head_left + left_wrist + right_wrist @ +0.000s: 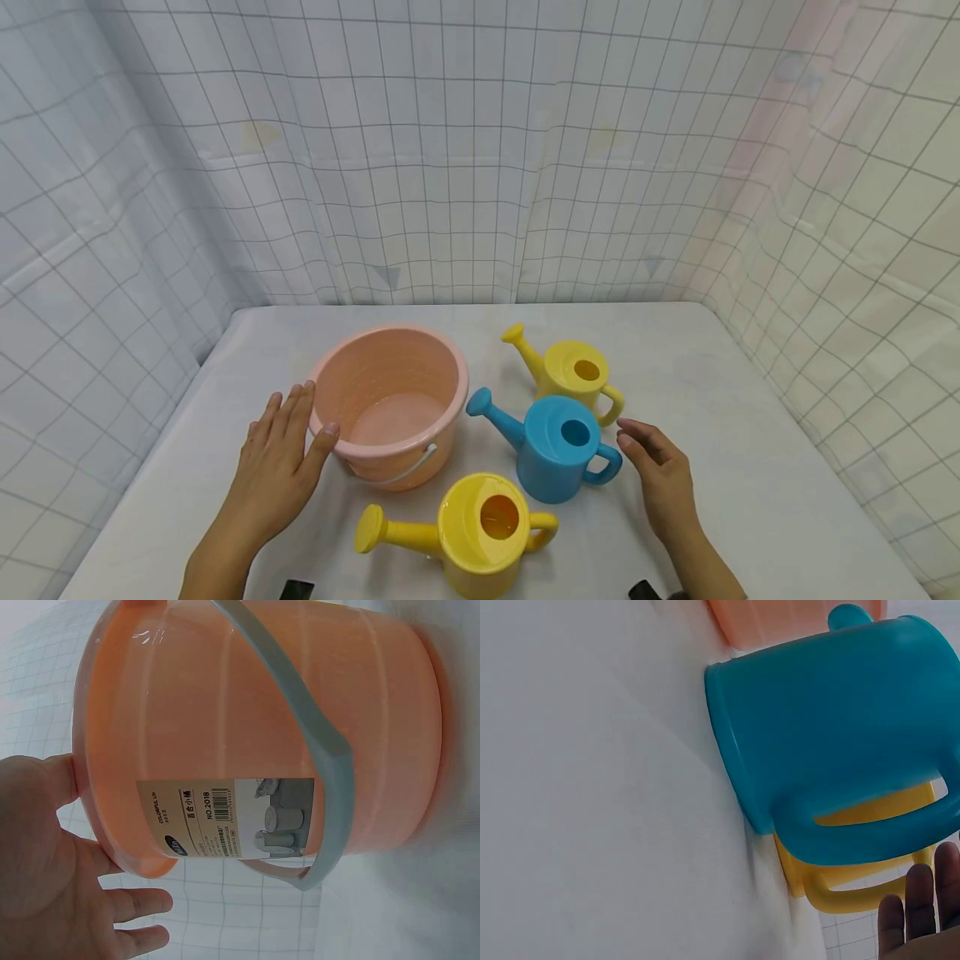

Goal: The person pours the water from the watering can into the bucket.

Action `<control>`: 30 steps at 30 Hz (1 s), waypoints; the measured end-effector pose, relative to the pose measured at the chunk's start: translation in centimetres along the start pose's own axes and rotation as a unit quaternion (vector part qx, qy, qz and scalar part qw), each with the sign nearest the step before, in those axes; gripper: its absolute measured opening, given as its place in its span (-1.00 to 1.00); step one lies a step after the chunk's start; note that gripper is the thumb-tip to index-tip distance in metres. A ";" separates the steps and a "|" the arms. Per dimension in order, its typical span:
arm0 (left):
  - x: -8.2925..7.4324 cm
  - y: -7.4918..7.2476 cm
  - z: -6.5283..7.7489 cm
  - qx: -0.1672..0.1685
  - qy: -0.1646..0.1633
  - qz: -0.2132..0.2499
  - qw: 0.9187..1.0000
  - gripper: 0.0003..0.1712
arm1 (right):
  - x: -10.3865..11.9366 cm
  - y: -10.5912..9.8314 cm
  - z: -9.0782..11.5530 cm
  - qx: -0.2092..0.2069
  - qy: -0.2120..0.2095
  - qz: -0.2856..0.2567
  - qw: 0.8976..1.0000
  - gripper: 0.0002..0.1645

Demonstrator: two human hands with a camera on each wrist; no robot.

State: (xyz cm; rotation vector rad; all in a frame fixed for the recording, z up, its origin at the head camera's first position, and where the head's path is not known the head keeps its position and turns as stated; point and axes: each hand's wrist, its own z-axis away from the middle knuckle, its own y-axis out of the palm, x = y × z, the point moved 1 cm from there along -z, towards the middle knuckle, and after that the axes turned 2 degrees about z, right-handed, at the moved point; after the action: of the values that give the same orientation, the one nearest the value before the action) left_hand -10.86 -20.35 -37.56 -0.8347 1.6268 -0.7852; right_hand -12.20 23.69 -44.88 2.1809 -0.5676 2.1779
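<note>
My left hand [279, 465] lies at the near left rim of a pink bucket [423, 479], fingers straight and thumb over the edge. In the left wrist view the thumb and index finger touch the rim of the bucket [262, 735], which carries a paper label [225, 817] and a grey handle [334, 765]. To the right, my right hand [662, 479] hovers beside the handle of a blue watering can [555, 467], holding nothing. Its loosely bent fingers [920, 900] show past the blue can's handle in the right wrist view.
Behind the blue can stands a yellow watering can [558, 367]. Nearer to me is another yellow watering can [480, 533], its spout pointing left. All stand on a white-covered table [772, 500], with checked curtains [450, 167] around the back and sides.
</note>
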 end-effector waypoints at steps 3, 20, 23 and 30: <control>0.0 0.0 0.0 0.003 -0.003 -0.001 1.000 -0.21 | 0.1 -0.2 -0.5 -0.013 0.003 0.000 1.000 -0.54; 0.0 -0.1 0.0 0.005 -0.002 0.001 1.000 -0.22 | -0.8 -0.4 -3.4 -0.059 0.008 -0.023 0.998 -0.51; 0.0 0.0 0.0 0.007 -0.003 0.002 1.000 -0.22 | -1.0 -0.3 -3.8 -0.063 0.008 -0.012 0.998 -0.50; 0.0 0.0 0.0 0.008 -0.003 0.001 1.000 -0.22 | -1.2 0.0 -4.5 -0.066 0.003 -0.012 0.998 -0.49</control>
State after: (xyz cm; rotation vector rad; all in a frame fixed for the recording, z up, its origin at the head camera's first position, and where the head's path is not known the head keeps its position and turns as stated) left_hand -10.86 -20.35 -37.54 -0.8222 1.6134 -0.7922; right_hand -16.56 25.15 -45.92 2.1025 -0.6620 2.0712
